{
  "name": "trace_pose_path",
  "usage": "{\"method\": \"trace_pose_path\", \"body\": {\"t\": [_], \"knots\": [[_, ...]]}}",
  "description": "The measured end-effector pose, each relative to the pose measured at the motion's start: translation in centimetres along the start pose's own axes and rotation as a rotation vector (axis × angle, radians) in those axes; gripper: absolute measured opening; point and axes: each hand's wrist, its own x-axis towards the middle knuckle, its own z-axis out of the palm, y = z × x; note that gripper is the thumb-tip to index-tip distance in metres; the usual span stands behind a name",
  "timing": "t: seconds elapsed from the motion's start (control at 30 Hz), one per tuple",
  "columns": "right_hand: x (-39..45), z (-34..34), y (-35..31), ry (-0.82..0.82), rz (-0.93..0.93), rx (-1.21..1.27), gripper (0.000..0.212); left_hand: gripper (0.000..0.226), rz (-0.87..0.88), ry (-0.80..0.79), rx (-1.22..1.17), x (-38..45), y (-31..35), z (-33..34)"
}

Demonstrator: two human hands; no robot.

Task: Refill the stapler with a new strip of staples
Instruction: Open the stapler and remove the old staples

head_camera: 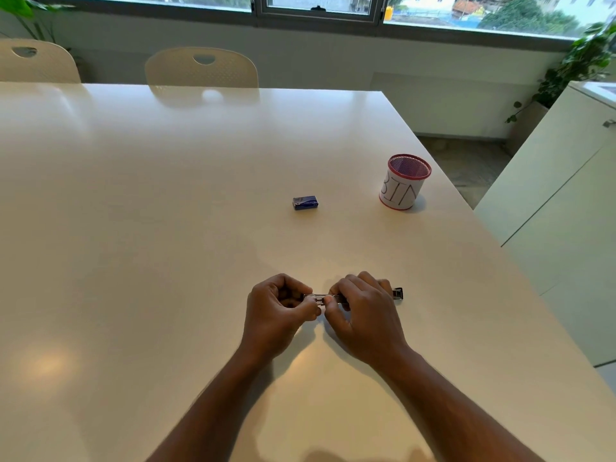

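While both hands grasp the stapler (336, 299) low over the table (166, 195), the left hand (280, 308) should hold steady and the right hand (361, 308) press the strip straight.

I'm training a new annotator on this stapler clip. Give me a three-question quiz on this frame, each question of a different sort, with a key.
1. True or false: the blue staple box is held in the left hand.
2. Multiple choice: the mesh cup labelled BIN stands (A) on the table, toward its right edge, (B) on a chair, (C) between the hands.
3. Fill in: both hands grip the ____.

Key
1. False: it lies alone on the table, beyond the hands.
2. A.
3. Stapler; the right hand covers its middle, and its dark end sticks out to the right.
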Motion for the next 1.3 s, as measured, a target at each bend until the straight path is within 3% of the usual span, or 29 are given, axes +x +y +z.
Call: {"method": "trace_pose_path", "body": {"t": [0.57,0.8,1.3], "knots": [[-0.3,-0.8,-0.5,0.005,-0.158,0.186,0.013,0.012,-0.014,0.032,0.057,-0.3,0.3,0.3],[-0.5,-1.2,-0.4,0.069,-0.114,0.325,0.009,0.009,-0.05,0.043,-0.01,-0.3,0.3,0.2],[-0.6,-0.4,0.2,0.214,-0.188,0.276,0.014,0.009,-0.075,0.037,-0.113,-0.2,0.9,0.1]]}}
